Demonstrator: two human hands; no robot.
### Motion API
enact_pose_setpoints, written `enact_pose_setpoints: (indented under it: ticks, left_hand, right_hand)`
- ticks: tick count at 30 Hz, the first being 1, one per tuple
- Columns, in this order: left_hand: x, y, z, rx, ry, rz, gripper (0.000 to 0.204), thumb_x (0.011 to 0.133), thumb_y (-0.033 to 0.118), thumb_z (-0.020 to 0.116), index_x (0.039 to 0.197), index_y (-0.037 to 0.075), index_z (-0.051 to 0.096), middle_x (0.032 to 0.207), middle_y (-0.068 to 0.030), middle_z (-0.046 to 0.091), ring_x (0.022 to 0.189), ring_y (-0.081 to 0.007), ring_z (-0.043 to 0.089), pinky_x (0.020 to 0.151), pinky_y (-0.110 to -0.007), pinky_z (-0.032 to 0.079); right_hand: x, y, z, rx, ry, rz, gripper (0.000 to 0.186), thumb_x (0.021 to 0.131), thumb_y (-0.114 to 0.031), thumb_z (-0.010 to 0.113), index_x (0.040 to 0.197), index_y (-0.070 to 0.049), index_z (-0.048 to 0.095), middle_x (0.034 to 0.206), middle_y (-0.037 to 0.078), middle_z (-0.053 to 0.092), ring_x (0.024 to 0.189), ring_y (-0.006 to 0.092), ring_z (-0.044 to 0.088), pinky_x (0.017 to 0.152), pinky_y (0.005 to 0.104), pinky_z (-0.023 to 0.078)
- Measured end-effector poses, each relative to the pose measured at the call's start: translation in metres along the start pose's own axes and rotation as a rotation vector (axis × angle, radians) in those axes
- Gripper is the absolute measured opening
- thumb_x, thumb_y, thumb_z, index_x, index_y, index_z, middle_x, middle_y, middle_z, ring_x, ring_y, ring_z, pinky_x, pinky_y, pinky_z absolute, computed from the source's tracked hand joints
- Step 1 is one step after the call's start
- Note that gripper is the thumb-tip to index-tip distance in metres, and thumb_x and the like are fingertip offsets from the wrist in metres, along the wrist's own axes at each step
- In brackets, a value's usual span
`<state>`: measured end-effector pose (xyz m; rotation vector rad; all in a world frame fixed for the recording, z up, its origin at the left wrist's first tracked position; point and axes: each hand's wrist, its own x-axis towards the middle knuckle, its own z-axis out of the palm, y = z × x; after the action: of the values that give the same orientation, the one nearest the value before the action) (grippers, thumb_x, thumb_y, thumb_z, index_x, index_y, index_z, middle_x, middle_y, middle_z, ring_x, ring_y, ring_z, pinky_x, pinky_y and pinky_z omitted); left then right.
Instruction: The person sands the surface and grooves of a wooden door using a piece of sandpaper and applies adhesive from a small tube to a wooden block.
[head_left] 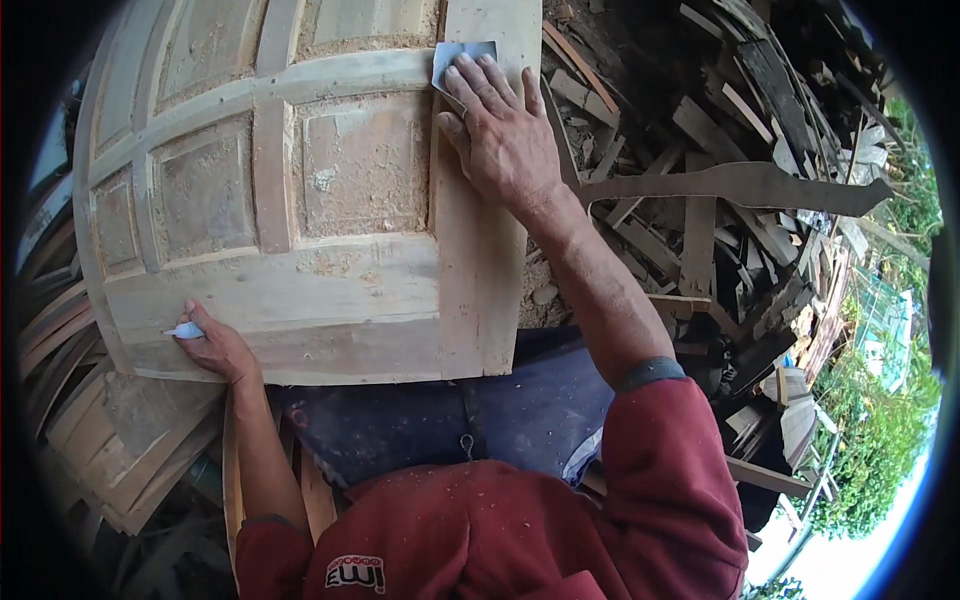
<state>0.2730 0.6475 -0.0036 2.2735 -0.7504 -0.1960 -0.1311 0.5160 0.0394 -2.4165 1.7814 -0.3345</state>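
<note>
A pale wooden panel door point(350, 310) lies before me, its recessed panels strewn with wood dust and shavings. My right hand point(510, 140) presses a piece of grey sandpaper point(447, 62) flat on the door's right stile, near the top of the view. The fingers lie stretched over the sheet and hide much of it. At the door's near left part, my left hand point(222, 348) is closed around a small white tube point(184, 330) with a narrow tip. That hand rests on or just over the bottom rail; its contact with the wood cannot be made out.
Heaps of scrap wood point(740, 200) fill the right side, with a long curved offcut point(740, 185) jutting across. Stacked boards point(130, 450) stand at the lower left. Green plants point(870, 440) grow beyond the scraps. Dark blue cloth point(420, 420) covers my lap under the door's near edge.
</note>
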Motion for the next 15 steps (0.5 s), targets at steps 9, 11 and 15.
enact_pose_setpoints:
  ticks: [9, 11, 15]
  left_hand:
    - [0.0, -0.008, -0.009, -0.316, 0.031, 0.048, 0.048, 0.105, 0.036, 0.062, 0.12, -0.01, 0.059, 0.116, -0.0193, 0.065, 0.108, -0.0281, 0.061, 0.097, -0.04, 0.047]
    - [0.005, -0.01, -0.013, -0.369, 0.041, 0.055, 0.048, 0.105, 0.035, 0.062, 0.121, -0.01, 0.059, 0.117, -0.0182, 0.065, 0.108, -0.0269, 0.06, 0.098, -0.039, 0.047]
    - [-0.003, 0.0, -0.008, -0.487, 0.046, 0.097, 0.047, 0.105, 0.035, 0.062, 0.12, -0.009, 0.059, 0.114, -0.0169, 0.064, 0.104, -0.0258, 0.059, 0.095, -0.039, 0.047]
  right_hand:
    - [-0.244, -0.073, -0.033, 0.179, -0.331, -0.075, 0.059, 0.1, -0.033, 0.064, 0.153, -0.011, 0.051, 0.164, 0.007, 0.043, 0.155, 0.0253, 0.034, 0.128, 0.0568, 0.013]
    - [-0.269, -0.078, -0.035, 0.159, -0.33, -0.106, 0.059, 0.098, -0.033, 0.066, 0.152, -0.012, 0.053, 0.163, 0.007, 0.045, 0.154, 0.0253, 0.036, 0.128, 0.0568, 0.013]
    - [-0.205, -0.071, -0.022, 0.084, -0.189, -0.152, 0.056, 0.101, -0.032, 0.06, 0.152, -0.01, 0.051, 0.16, 0.008, 0.048, 0.153, 0.0264, 0.038, 0.128, 0.0556, 0.017]
